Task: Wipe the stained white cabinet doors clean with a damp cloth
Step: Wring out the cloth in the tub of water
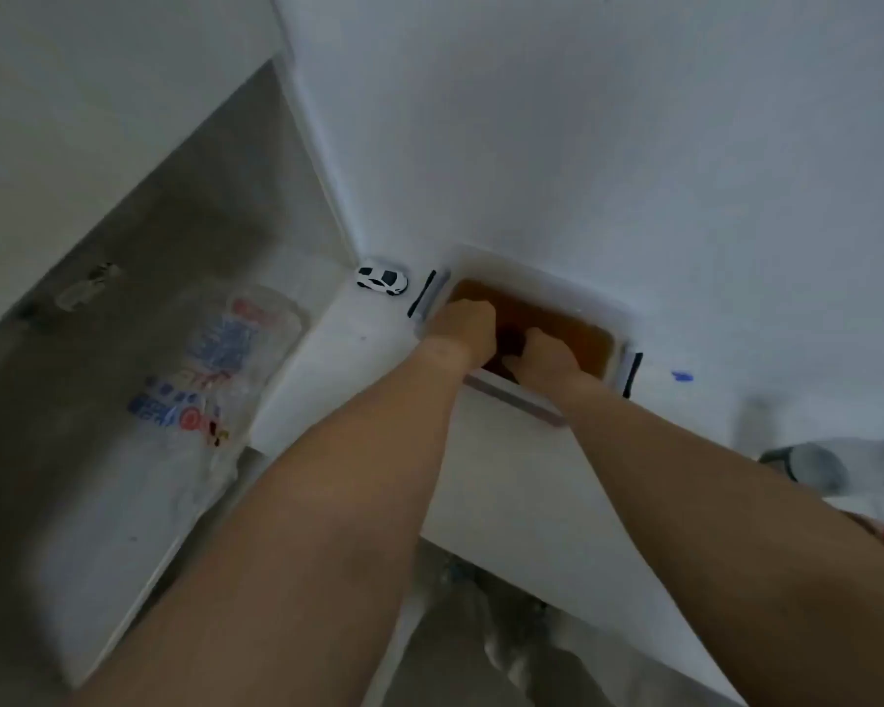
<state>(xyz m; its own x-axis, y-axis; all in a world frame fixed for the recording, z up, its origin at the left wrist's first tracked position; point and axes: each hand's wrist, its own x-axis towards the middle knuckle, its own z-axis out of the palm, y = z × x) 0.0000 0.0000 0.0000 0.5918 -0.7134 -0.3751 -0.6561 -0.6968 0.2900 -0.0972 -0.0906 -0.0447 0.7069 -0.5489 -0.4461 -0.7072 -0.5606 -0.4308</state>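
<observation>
Up close, a big white wall (583,119) fills the top of the view. Below it sits a white top (506,477), like the top of a low cabinet, and it meets the wall at its far edge. Left of the top, down on the grey floor (98,349), lies a clear bag (215,369) with blue and red print.

Next comes a clear tub (572,298) with black clips at its ends. It stands at the far edge of the top, right against the wall, and brown water (577,339) fills it.

Both bare arms reach into the tub. The left hand (463,324) is curled into a fist at the left end of the tub. The right hand (544,349) is curled too, just beside it. Something dark (511,339) sits between the two hands and both seem to squeeze it. It may be the cloth, but it is too blurry to tell.

A small white toy car (382,280) rests in the far left corner of the top, just beside the tub. A tiny blue mark (682,376) shows on the wall, right of the tub
</observation>
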